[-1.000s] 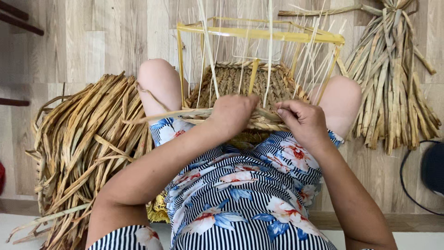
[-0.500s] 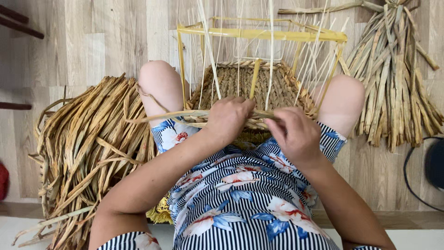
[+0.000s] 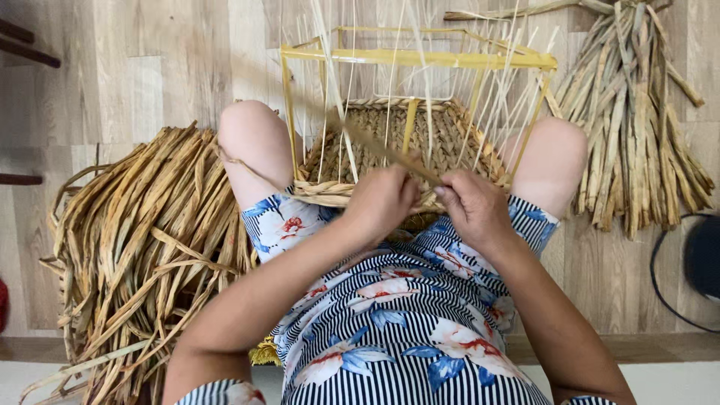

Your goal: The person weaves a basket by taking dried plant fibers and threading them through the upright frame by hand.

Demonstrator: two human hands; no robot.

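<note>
A half-woven straw basket (image 3: 442, 139) sits between my knees inside a yellow wire frame (image 3: 420, 58), with thin upright stakes rising from its rim. My left hand (image 3: 381, 201) and my right hand (image 3: 471, 206) meet at the basket's near rim. Both pinch one flat dried strand (image 3: 375, 144) that runs up and to the left from my fingers across the basket's inside. My lap is covered by striped, flowered cloth.
A large heap of dried straw strands (image 3: 142, 247) lies on the wooden floor at my left. A tied bundle of the same straw (image 3: 637, 112) lies at the upper right. A dark round object with a black cable (image 3: 701, 259) sits at the right edge.
The strand lay across the near rim to the left before; now it points up and left over the basket. My hands have drawn closer together at the rim.
</note>
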